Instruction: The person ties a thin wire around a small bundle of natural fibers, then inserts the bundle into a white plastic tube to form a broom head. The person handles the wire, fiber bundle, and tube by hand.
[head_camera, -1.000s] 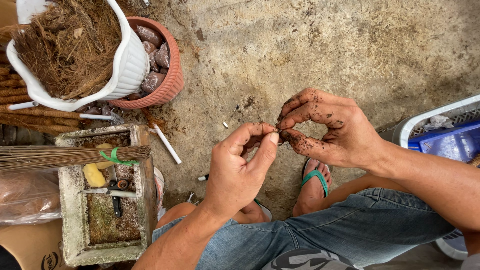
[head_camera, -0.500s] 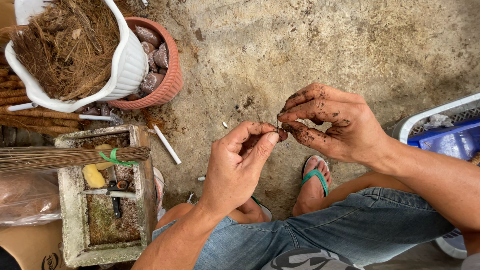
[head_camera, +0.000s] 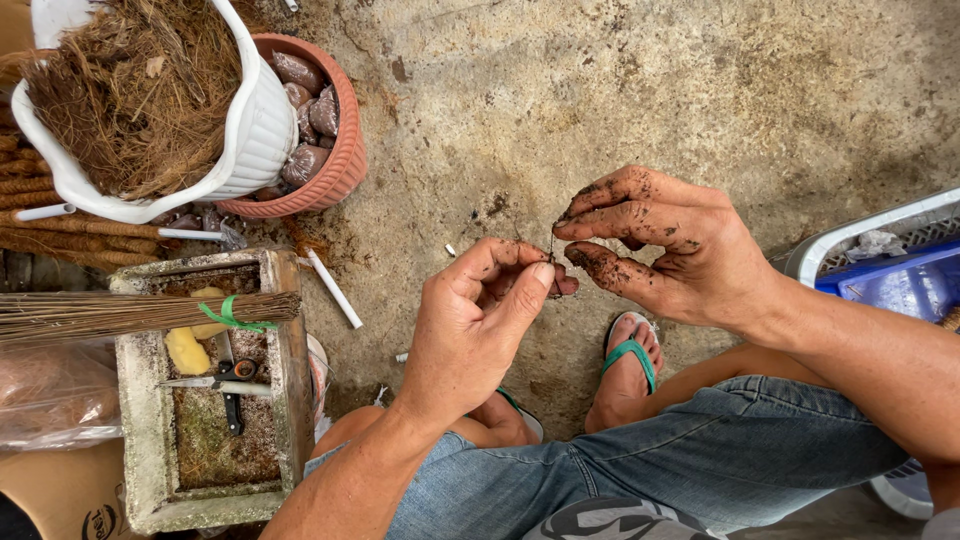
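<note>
— How are your hands set, seen from the head camera?

— My left hand (head_camera: 478, 330) comes up from the lower middle, forearm rising over my jeans (head_camera: 640, 480), fingers curled in, thumb pressed against the forefinger. My right hand (head_camera: 668, 245) reaches in from the right, wrist bent, soil-smeared, thumb and forefinger closed toward the left fingertips.

— What do they pinch?

— A thin wiry strand (head_camera: 551, 246), held between both pinches above the concrete floor (head_camera: 600, 90). It is too fine to tell what it is.

— And around you?

— My foot in a green sandal (head_camera: 629, 357) sits just below the hands. To the left stand a white pot of brown fibre (head_camera: 250, 140), a terracotta pot (head_camera: 345, 150) behind it, and a concrete trough (head_camera: 290, 400) with scissors (head_camera: 225, 378) inside and a tied bundle of sticks (head_camera: 120, 315) laid across. A blue crate (head_camera: 890, 280) is at the right edge.
</note>
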